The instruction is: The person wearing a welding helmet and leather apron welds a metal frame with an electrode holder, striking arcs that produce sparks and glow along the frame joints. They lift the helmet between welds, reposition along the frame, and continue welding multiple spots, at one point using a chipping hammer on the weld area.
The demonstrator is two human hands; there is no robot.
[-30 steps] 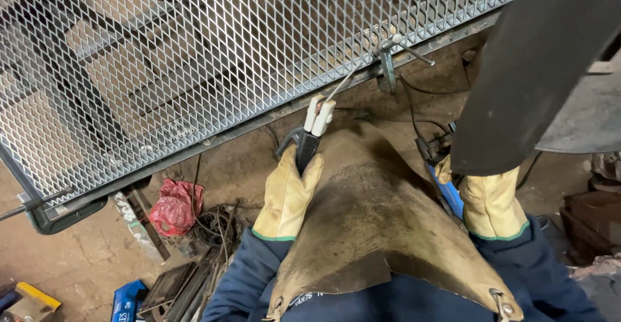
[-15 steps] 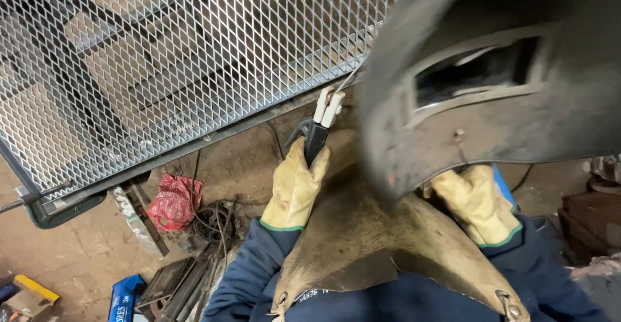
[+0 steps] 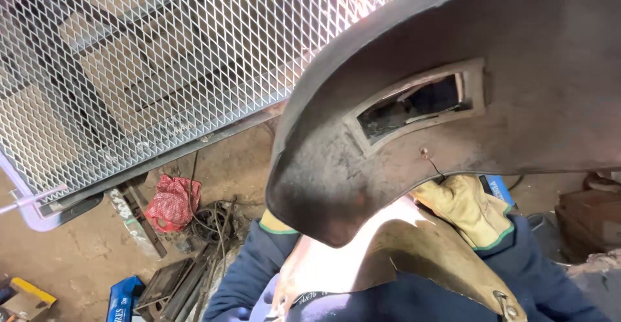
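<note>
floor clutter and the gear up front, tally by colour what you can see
Grey: 2, the expanded metal mesh panel and the welding mask
Red: 1, the crumpled rag
Blue: 1, the flat box
Yellow: 2, the leather glove on the right hand and the yellow block
Total: 6

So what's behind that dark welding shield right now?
The welding shield covers the left hand entirely. Below its rim show the right hand in a yellow glove and the leather apron, brightly lit.
</note>
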